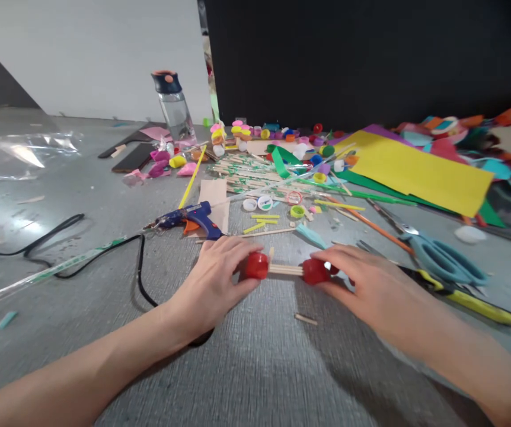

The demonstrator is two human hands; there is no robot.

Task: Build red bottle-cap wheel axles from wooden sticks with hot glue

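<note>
Between my hands is a small dumbbell-shaped piece: short pale wooden sticks (286, 270) side by side, with a red bottle cap (256, 265) on the left end and another red cap (315, 271) on the right end. My left hand (220, 279) pinches the left cap between thumb and fingers. The right cap is gripped the same way by my right hand (362, 279). A small pale bit stands up beside the left cap. Just beyond my left hand lies a blue glue gun (193, 219) with an orange trigger.
Blue-handled scissors (446, 255) and a yellow-and-black cutter (478, 302) lie at right. Yellow paper (420, 166), wrapped sticks (246, 175) and loose caps fill the back. A water bottle (175, 110) stands at back left. The black cord (140, 273) loops near my left forearm.
</note>
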